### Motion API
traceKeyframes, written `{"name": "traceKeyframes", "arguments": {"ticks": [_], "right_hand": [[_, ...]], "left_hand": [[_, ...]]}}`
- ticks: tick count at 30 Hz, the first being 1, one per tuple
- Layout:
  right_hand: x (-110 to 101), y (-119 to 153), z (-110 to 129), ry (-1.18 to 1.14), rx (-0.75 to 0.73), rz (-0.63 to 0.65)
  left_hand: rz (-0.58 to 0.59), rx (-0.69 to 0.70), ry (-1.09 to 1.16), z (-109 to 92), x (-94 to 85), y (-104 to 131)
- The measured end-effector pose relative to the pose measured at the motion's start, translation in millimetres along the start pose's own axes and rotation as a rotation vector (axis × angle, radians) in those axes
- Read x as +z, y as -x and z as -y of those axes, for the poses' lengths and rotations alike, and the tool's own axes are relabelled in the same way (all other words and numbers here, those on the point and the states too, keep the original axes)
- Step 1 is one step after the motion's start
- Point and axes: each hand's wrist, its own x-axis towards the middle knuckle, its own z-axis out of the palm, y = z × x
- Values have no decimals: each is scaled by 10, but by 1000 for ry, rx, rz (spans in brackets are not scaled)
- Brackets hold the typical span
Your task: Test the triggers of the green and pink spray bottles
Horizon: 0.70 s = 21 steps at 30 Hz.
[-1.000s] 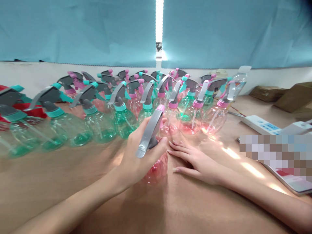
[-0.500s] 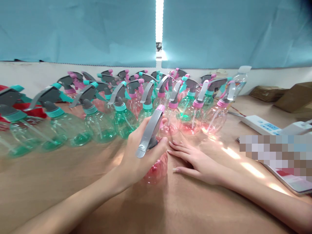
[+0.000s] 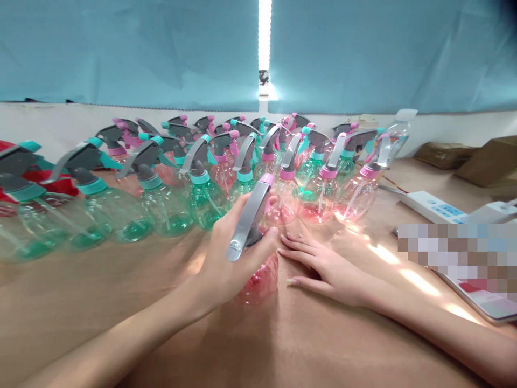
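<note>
The pink bottle (image 3: 258,285) was near the middle of the table (image 3: 141,312), in front of the rows, its spray head (image 3: 247,221) already fitted. The left hand (image 3: 220,256) was closed around the head and neck, thumb on the near side; some of its fingertips were hidden. The right hand (image 3: 325,264) lay palm down just beside, fingers parted and holding nothing. Whether the head was screwed fully tight could not be told.

Behind, the green bottles (image 3: 208,207) and pink bottles (image 3: 319,209) also wore spray heads, at least wherever their necks showed; the back ones were partly hidden.

For movement, the front row was the close limit beyond the left hand, while bare table top ran from the held bottle towards the near left corner. Towards the right edge, the phone (image 3: 480,302) and power strip (image 3: 434,207) flanked the right arm, with boxes (image 3: 493,164) further back. The far edge met the wall (image 3: 456,124); the near edge was out of view
</note>
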Motion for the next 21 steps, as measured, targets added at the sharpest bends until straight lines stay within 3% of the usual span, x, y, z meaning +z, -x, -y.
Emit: {"name": "traceKeyframes", "arguments": {"ticks": [21], "right_hand": [[-7, -1, -6, 23, 2, 9]], "left_hand": [[18, 4, 7, -31, -7, -22]]}}
